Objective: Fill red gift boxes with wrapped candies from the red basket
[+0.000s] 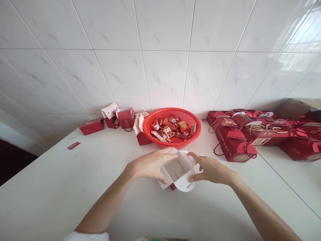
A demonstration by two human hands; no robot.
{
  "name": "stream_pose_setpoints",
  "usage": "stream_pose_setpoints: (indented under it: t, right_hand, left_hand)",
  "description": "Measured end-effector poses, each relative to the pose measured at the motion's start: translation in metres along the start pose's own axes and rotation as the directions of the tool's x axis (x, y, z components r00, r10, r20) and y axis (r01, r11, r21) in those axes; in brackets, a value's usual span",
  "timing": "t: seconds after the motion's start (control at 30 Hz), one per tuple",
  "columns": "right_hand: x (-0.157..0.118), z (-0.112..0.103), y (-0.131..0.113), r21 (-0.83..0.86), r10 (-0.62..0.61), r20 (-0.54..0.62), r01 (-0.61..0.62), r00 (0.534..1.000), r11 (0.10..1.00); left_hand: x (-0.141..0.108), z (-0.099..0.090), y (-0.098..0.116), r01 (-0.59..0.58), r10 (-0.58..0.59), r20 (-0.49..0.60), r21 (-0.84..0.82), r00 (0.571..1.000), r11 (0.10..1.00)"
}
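Head cam: half-folded gift box (175,170), white inside and red outside, low over the white counter (75,194) and gripped between both hands, left hand (149,164) and right hand (212,169) each with fingers spread across the far edge and thumb on the near edge. Just beyond, red plastic basket (173,112) heaped with wrapped candies (170,131). Off to the right, a pile of red boxes (235,147), printing way too tiny to read.

Red plastic basket (172,115) full of wrapped candy (168,130) sits against the white tile wall (163,50). Pile of red gift boxes (235,144) on the right, couple more (125,117) on the left.
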State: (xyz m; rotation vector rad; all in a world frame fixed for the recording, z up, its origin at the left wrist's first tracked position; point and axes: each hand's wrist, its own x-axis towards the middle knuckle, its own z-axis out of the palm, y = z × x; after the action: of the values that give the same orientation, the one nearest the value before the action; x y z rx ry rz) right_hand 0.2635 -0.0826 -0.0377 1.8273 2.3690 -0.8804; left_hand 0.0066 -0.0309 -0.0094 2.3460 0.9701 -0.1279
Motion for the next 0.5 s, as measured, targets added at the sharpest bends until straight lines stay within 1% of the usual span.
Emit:
stream_pose_setpoints:
  t: [0.07, 0.1, 0.27, 0.33, 0.4, 0.5]
  right_hand:
    - [0.003, 0.000, 0.004, 0.004, 0.004, -0.045, -0.003, 0.999, 1.000]
    - [0.005, 0.000, 0.006, 0.004, -0.005, -0.069, 0.006, 0.998, 1.000]
    - [0.016, -0.004, 0.011, -0.033, -0.117, -0.152, 0.114, 0.981, 0.993]
    - [0.018, -0.008, 0.012, -0.054, -0.161, -0.164, 0.154, 0.973, 0.987]
    - [0.017, -0.014, 0.012, -0.061, -0.191, -0.169, 0.183, 0.967, 0.981]
    - [0.013, -0.025, 0.011, -0.047, -0.240, -0.182, 0.235, 0.954, 0.971]
  left_hand:
    - [-0.003, 0.000, 0.003, 0.071, -0.069, -0.072, 0.031, 0.995, 0.997]
    - [-0.004, 0.000, 0.004, 0.103, -0.099, -0.090, 0.046, 0.991, 0.994]
    - [-0.007, 0.003, 0.013, 0.208, -0.201, -0.062, 0.147, 0.978, 0.967]
    - [-0.009, 0.005, 0.017, 0.210, -0.197, -0.085, 0.188, 0.977, 0.959]
    - [-0.011, 0.006, 0.020, 0.183, -0.160, -0.122, 0.209, 0.980, 0.961]
    - [-0.017, 0.004, 0.020, 0.118, -0.085, -0.173, 0.189, 0.981, 0.975]
